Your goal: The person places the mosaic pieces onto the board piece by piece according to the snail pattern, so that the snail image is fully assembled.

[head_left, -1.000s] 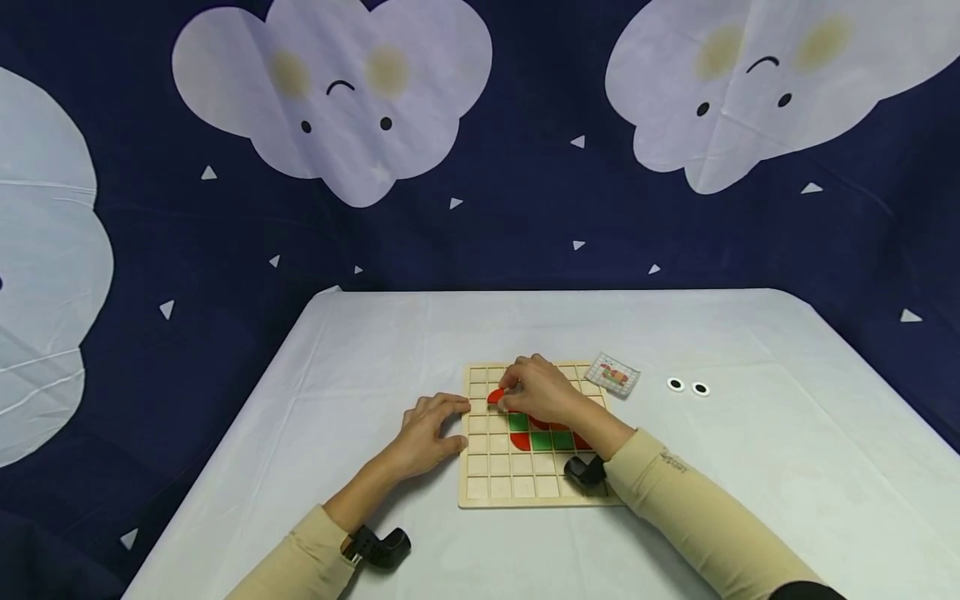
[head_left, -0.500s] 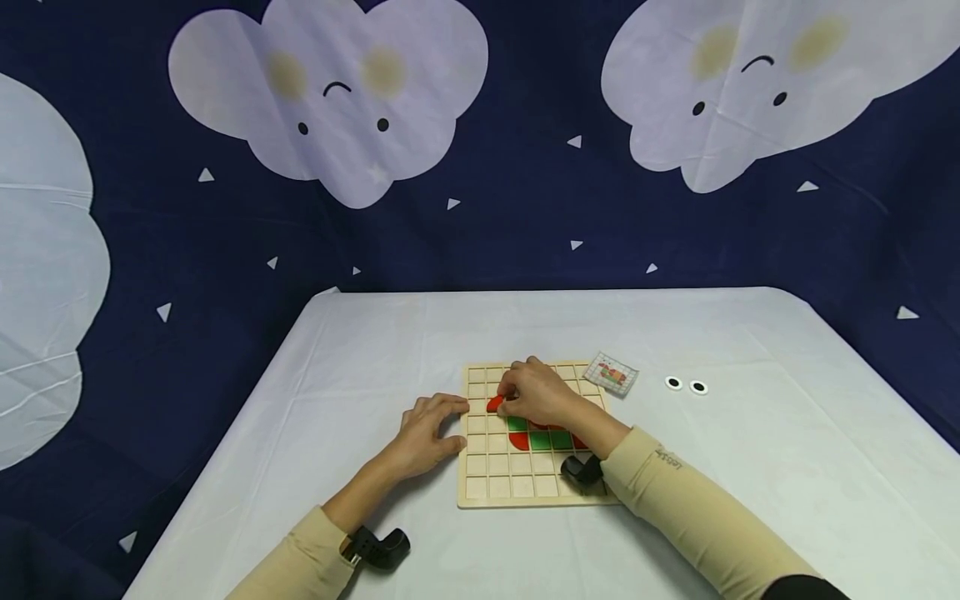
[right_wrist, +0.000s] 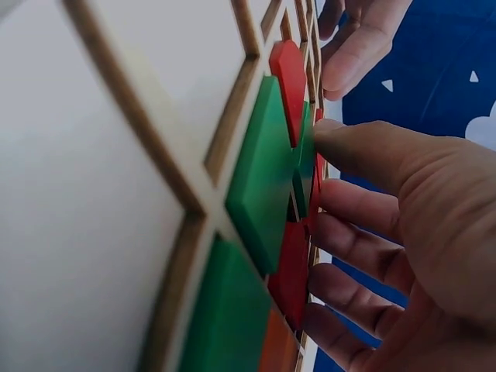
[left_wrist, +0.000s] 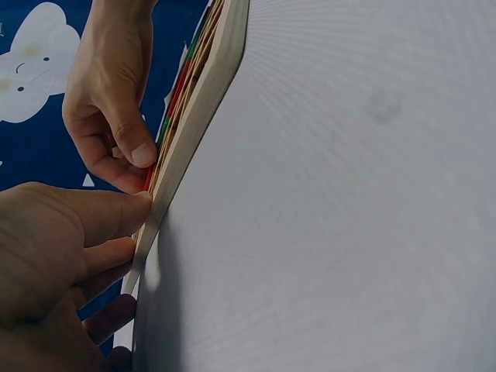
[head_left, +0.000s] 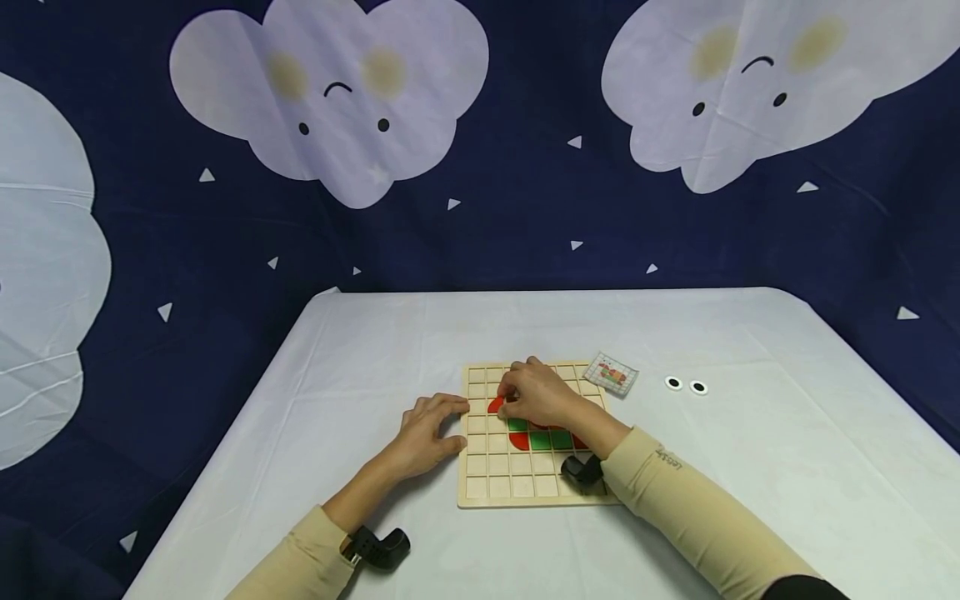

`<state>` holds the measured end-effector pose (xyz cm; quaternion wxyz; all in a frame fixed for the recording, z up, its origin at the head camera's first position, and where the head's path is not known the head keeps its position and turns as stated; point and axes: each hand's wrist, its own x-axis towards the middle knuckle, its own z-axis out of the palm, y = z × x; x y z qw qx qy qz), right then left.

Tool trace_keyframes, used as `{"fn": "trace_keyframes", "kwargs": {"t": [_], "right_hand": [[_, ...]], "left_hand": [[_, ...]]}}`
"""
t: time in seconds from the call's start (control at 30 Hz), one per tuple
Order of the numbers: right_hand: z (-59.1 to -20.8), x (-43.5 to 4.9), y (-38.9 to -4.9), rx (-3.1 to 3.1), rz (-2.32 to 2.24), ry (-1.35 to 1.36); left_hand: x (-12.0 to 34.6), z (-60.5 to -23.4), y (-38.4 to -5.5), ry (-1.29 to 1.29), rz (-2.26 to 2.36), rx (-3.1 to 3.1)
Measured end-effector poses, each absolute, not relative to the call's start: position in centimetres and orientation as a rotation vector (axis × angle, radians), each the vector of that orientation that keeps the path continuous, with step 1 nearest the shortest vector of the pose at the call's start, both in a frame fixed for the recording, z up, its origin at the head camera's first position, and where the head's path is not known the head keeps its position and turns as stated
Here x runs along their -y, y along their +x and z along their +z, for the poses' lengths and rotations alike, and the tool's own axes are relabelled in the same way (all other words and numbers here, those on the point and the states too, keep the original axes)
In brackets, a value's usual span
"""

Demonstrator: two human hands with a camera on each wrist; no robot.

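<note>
My right hand (head_left: 542, 392) is over the upper left part of a pale wooden grid board (head_left: 480, 492), pinching a red round-edged tile (head_left: 493, 405) with thumb and fingertips in a cell. Below it sit green square tiles (head_left: 551, 440) and another red tile (head_left: 520, 441), set in the grid. The hand covers part of the pattern; in the right wrist view green (right_wrist: 260, 178) and red tiles (right_wrist: 288, 77) stand slightly proud of the grid lines. My left hand (head_left: 423, 435) touches the board's left edge, thumb and fingers spread along it.
A small picture card (head_left: 612, 373) overlaps the board's top right corner. Two round white eye tiles with black centres (head_left: 674, 383) lie on the white-covered table (head_left: 360, 350) to the right. A dark cloud-print cloth (head_left: 525, 233) hangs behind.
The red tile has come down and slightly towards me, and now lies flatter in its cell with the right hand's fingertips at it. The left hand stays at the board's edge.
</note>
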<state>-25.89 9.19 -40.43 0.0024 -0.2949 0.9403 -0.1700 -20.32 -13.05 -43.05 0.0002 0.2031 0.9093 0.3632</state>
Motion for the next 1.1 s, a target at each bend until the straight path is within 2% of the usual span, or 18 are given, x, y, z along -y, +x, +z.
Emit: {"fn": "trace_keyframes", "kwargs": {"t": [0.27,0.47,0.7,1.1], "right_hand": [[-39.8,-9.6,-25.8,-2.926,-0.621,-0.919],[-38.1,-11.9,-26.0,-2.998,-0.717,-0.846],[-37.2,-18.4,-26.0,-3.102,-0.818,-0.675],[-39.5,-30.5,-25.1,-3.180,-0.751,-0.267]], "left_hand": [[13.1,-43.2,-20.3,0.638,1.140,-2.867],[13.1,-43.2,-20.3,0.630,1.143,-2.875],[13.0,-43.2,-20.3,0.632,1.135,-2.883],[13.0,-43.2,-20.3,0.640,1.131,-2.884]]}}
